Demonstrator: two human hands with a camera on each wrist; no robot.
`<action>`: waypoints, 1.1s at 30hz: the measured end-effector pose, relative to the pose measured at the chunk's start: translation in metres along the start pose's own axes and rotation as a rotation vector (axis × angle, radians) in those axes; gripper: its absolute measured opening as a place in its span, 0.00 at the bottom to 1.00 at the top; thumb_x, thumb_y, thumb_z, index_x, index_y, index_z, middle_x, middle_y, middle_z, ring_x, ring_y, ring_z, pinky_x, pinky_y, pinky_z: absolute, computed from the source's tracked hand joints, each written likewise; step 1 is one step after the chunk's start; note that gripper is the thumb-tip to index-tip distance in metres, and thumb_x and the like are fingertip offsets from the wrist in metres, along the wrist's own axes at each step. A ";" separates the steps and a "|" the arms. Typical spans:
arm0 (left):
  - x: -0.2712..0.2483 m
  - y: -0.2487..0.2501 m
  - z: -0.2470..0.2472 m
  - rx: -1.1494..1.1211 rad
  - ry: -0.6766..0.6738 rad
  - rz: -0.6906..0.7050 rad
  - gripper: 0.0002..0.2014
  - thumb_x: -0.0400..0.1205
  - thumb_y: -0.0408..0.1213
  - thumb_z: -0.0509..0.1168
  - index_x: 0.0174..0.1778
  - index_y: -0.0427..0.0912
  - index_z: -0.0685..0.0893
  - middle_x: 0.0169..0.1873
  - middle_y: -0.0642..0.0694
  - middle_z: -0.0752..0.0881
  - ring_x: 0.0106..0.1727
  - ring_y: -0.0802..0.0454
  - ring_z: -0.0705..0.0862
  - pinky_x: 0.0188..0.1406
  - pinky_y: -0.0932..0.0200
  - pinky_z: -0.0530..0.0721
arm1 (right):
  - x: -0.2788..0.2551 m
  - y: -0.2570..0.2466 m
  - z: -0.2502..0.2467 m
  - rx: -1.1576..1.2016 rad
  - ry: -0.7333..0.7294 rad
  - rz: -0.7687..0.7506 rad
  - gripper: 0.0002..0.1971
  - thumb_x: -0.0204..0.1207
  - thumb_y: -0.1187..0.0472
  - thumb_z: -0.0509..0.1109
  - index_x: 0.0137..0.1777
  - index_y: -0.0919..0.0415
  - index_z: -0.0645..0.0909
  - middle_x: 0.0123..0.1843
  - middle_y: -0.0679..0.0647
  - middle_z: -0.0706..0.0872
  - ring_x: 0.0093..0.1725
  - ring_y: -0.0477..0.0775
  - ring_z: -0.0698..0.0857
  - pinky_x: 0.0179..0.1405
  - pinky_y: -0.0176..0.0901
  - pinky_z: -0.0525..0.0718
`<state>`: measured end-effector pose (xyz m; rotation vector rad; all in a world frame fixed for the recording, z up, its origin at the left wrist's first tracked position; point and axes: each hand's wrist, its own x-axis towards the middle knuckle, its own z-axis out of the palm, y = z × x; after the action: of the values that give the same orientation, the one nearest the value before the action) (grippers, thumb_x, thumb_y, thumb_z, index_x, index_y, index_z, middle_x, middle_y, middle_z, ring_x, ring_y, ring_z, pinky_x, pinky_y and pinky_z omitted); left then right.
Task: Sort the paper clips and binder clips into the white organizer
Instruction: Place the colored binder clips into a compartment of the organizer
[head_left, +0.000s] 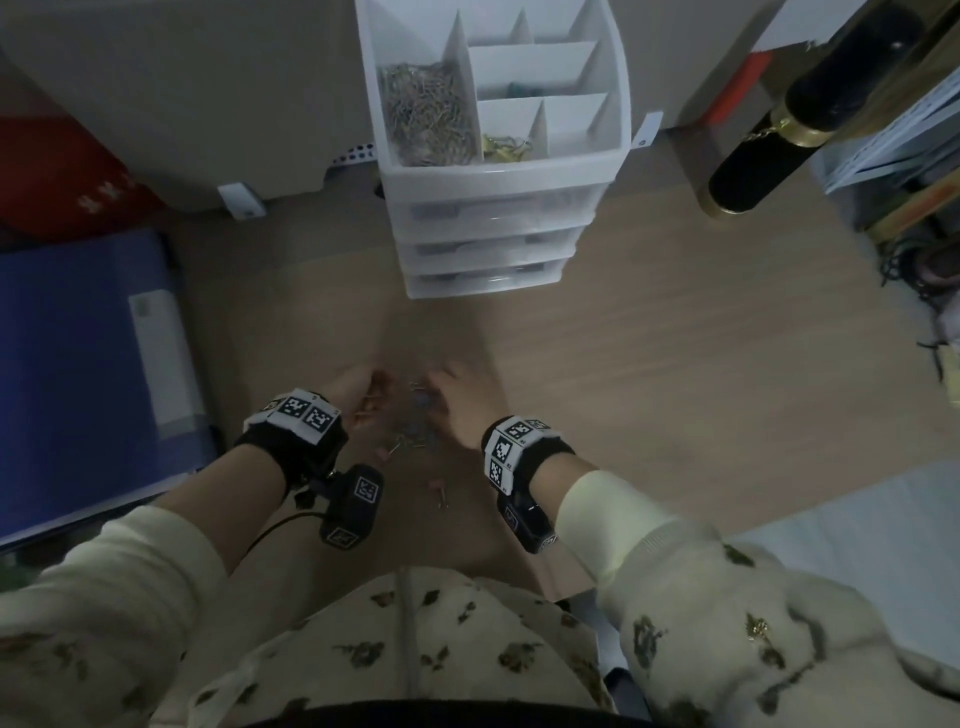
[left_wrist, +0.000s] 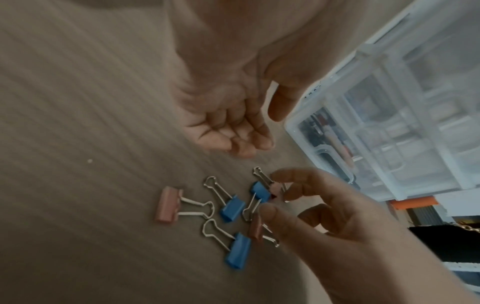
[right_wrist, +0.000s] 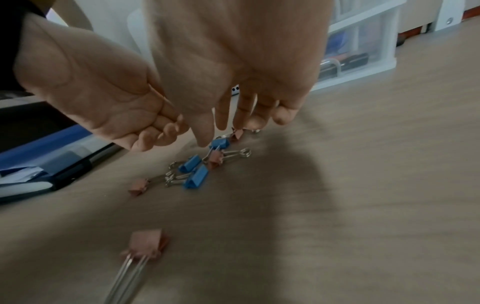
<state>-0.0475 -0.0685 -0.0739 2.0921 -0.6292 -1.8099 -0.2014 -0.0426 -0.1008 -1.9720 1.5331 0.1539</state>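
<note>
Blue and pink metal clips (left_wrist: 233, 207) are lying on woodgrain; right hand (left_wrist: 324, 216) is reaching, fingers loose, left hand (left_wrist: 228, 115) is cupping, empty.

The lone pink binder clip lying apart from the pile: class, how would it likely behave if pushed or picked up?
The pink binder clip lies flat on the wooden desk, so it would probably slide, not roll. Its thin wire handles probably swing when lifted. Being small, it is likely light and easy to pinch.

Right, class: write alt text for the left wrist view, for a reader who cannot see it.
Blue and pink binder clips lie scattered on a wooden desk. The right hand reaches in over them, while the left hand hovers cupped and empty. A white organizer stands behind.
</note>
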 end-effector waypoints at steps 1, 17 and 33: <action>0.001 0.000 0.001 0.002 -0.003 -0.003 0.15 0.84 0.35 0.52 0.32 0.45 0.76 0.31 0.49 0.76 0.29 0.55 0.69 0.29 0.62 0.64 | 0.001 -0.002 0.002 -0.024 0.014 0.005 0.24 0.78 0.55 0.65 0.74 0.55 0.69 0.72 0.58 0.70 0.64 0.68 0.76 0.60 0.57 0.78; 0.009 -0.012 -0.002 -0.107 -0.019 -0.010 0.16 0.85 0.38 0.52 0.34 0.45 0.79 0.14 0.58 0.81 0.29 0.57 0.74 0.29 0.63 0.65 | 0.006 -0.019 0.004 -0.052 0.048 0.086 0.17 0.79 0.68 0.58 0.67 0.58 0.73 0.66 0.63 0.73 0.53 0.69 0.83 0.51 0.54 0.83; 0.012 -0.016 -0.001 -0.122 -0.018 0.004 0.17 0.86 0.38 0.50 0.34 0.45 0.77 0.14 0.57 0.81 0.24 0.59 0.77 0.29 0.65 0.69 | 0.000 -0.014 -0.014 0.169 0.084 0.225 0.13 0.73 0.62 0.65 0.56 0.53 0.82 0.55 0.58 0.86 0.55 0.63 0.84 0.49 0.48 0.82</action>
<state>-0.0430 -0.0605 -0.0920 1.9965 -0.5134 -1.8187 -0.1928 -0.0482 -0.0845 -1.6921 1.7609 0.0330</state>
